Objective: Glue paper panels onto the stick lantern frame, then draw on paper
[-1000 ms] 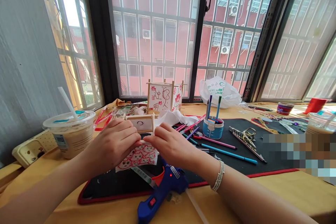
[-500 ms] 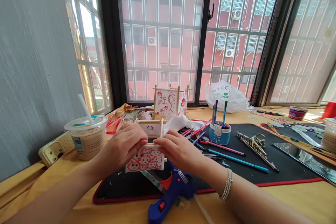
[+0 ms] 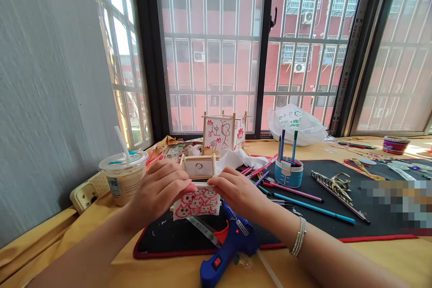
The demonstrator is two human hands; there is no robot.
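Both my hands grip a small lantern frame (image 3: 200, 167) of thin wooden sticks with white paper panels, held just above a black mat (image 3: 337, 225). My left hand (image 3: 161, 190) pinches its left side, fingers closed. My right hand (image 3: 237, 191), a beaded bracelet on its wrist, presses the lower stick from the right. A paper panel with red cat drawings (image 3: 197, 202) hangs from the frame's near edge. A blue hot glue gun (image 3: 227, 247) lies just in front of my hands, its red light lit.
A finished paper lantern (image 3: 222, 131) stands by the barred window. An iced drink cup with a straw (image 3: 123, 178) and a power strip (image 3: 87, 191) sit at left. A blue pen cup (image 3: 288, 172), loose coloured pens, scissors (image 3: 334, 181) and a white plastic bag (image 3: 296, 123) lie at right.
The view has swung left, so everything sits further right in frame. My hands keep the same grip on the stick frame; the cat panel hangs the same way.
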